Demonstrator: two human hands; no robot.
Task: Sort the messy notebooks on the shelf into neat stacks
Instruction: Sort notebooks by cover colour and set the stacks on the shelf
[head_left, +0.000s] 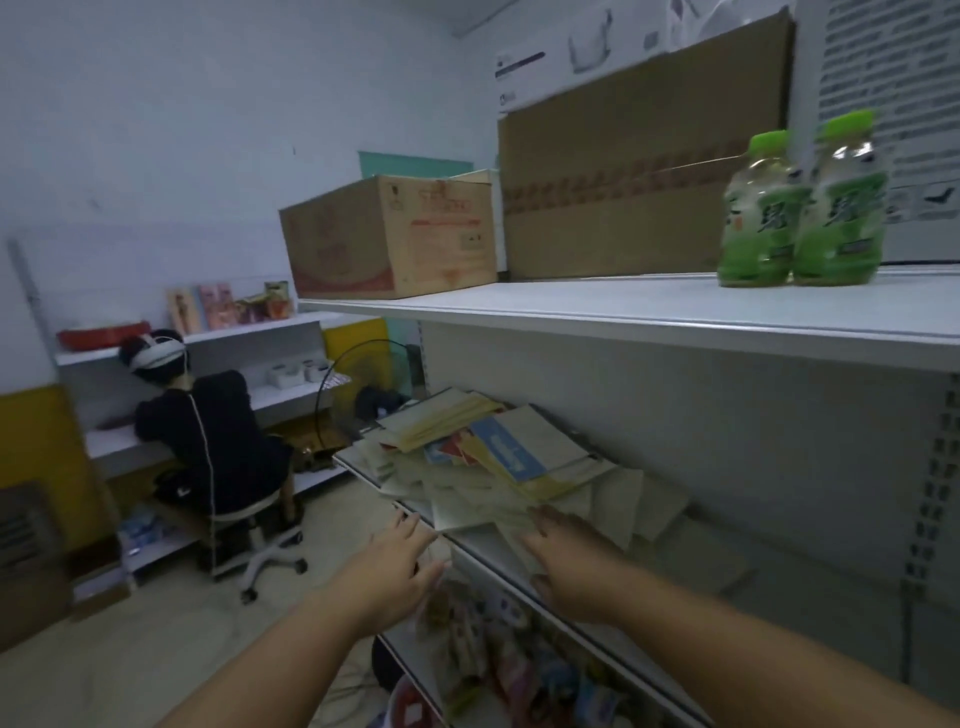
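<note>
A messy heap of thin notebooks (498, 457) lies on the middle shelf (691, 551), pale covers overlapping at odd angles, one with a blue band on top. My left hand (395, 566) hovers just in front of the shelf's front edge, fingers spread, holding nothing. My right hand (576, 561) reaches over the shelf board beside the near end of the heap, fingers extended and empty; I cannot tell whether its fingertips touch the nearest notebooks.
The upper shelf (623, 306) carries two green drink bottles (800, 208), a cardboard box (389, 234) and a flat cardboard sheet (644, 166). Colourful packets (498, 649) fill the shelf below. A seated person (213, 431) on a wheeled chair works at other shelving to the left.
</note>
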